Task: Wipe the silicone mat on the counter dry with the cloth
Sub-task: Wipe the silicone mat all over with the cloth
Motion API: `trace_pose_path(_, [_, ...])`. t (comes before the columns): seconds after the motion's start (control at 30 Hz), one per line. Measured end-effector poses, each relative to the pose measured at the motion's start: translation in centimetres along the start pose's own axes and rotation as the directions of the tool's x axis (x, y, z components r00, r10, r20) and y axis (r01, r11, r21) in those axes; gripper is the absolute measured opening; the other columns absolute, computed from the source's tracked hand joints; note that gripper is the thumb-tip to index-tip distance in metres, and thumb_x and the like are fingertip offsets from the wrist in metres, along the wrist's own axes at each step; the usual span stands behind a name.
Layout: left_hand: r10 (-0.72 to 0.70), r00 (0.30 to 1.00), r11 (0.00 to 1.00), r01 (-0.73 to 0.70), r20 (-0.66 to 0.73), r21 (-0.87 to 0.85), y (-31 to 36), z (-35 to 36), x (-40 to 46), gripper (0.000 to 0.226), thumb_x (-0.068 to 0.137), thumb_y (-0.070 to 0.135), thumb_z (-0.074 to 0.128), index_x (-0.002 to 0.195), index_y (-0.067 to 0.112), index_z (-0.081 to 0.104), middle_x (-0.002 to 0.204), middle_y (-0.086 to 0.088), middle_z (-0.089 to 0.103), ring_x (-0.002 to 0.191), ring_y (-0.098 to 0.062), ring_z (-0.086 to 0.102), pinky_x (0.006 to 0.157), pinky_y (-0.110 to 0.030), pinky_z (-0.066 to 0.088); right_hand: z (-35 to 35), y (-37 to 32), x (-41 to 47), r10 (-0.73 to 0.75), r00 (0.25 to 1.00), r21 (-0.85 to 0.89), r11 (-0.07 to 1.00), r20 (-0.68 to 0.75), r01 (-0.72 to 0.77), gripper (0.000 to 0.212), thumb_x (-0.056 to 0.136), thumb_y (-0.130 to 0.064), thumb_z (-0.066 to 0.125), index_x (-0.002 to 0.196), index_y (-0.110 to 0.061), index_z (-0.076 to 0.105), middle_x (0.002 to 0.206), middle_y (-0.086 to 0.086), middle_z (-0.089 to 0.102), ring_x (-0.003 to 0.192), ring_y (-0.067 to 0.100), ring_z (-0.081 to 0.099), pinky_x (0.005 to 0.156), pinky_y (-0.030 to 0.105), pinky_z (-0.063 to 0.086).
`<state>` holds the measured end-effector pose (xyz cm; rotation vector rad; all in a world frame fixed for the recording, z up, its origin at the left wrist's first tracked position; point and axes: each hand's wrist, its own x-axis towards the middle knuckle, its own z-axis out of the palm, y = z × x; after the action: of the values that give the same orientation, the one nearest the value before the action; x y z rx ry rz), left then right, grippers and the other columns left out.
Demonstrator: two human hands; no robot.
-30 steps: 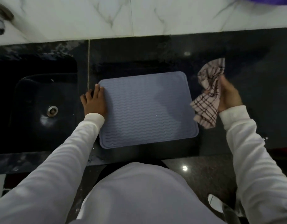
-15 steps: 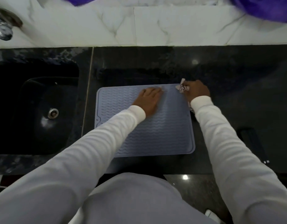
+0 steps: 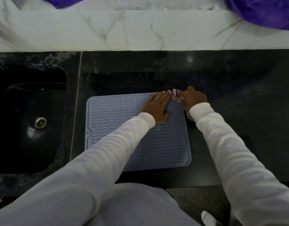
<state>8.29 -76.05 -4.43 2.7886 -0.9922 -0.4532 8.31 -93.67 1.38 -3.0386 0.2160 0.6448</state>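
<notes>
A blue-grey silicone mat (image 3: 121, 121) with a wavy ribbed surface lies flat on the black counter (image 3: 238, 95). My left hand (image 3: 156, 108) rests palm-down on the mat's far right part, fingers spread and reaching its back edge. My right hand (image 3: 193, 99) sits at the mat's back right corner, closed on a checked cloth (image 3: 176, 96). Only a bunched bit of cloth shows between the hands, and another bit peeks out under my right wrist.
A dark sink (image 3: 29, 121) with a metal drain (image 3: 40, 122) lies left of the mat. A white marble backsplash (image 3: 140, 30) runs along the back, with purple fabric (image 3: 262, 10) above it at the top right. The counter's front edge is close to my body.
My right hand brought the cloth from the air at the right down to the mat's back right corner. My left hand slid from the mat's left edge across to its far right part.
</notes>
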Motion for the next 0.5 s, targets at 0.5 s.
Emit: trace_pose_path(0.5, [-0.006, 0.998, 0.996, 0.011, -0.058, 0.085, -0.1, 0.7, 0.0, 0.077, 0.09, 0.051, 0.029, 0.156, 0.019, 0.007, 0.164, 0.002, 0.004, 0.149, -0.018, 0.006, 0.121, -0.043, 0.003, 2.5, 0.3, -3.9, 0.068, 0.989, -0.009, 0.998, 0.13, -0.068, 0.036, 0.09, -0.036, 0.054, 0.125, -0.028, 0.059, 0.117, 0.011, 0.056, 0.1, 0.038, 0.062, 0.084, 0.042, 0.053])
